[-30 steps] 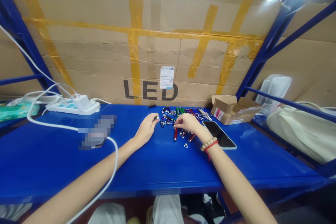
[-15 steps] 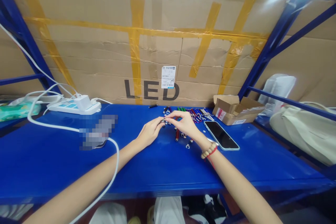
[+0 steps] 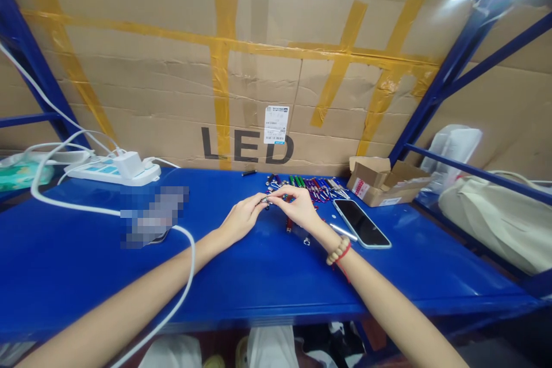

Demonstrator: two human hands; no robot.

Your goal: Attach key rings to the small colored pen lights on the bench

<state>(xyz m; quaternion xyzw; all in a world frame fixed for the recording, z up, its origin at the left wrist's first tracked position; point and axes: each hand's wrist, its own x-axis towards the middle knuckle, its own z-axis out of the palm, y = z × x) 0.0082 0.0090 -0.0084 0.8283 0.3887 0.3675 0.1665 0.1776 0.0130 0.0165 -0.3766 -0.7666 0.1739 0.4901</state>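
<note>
My left hand (image 3: 240, 218) and my right hand (image 3: 301, 208) meet above the middle of the blue table. Both are closed in a pinch on one small metallic part (image 3: 264, 200), mostly covered by fingertips, so its kind is unclear. Just behind my right hand lies a row of small coloured metal tubes (image 3: 297, 180), in green, red, blue and silver, with metal clips or rings among them. Partly under that hand is a red tube (image 3: 288, 224), and a small silver fitting (image 3: 306, 241) lies nearer me. A thin silver rod (image 3: 344, 232) rests by my right wrist.
A phone (image 3: 362, 223) lies on the blue table (image 3: 276, 282) to the right, before an open small carton (image 3: 386, 184). At left are a power strip (image 3: 114, 169), a blurred-out object (image 3: 155, 218) and a white cable (image 3: 190, 264) crossing my left forearm. Cardboard (image 3: 172, 86) stands behind.
The view has shifted slightly. My right wrist sits a little further left, and the silver rod beside the phone now shows more. Both hands keep their pinch on the small part.
</note>
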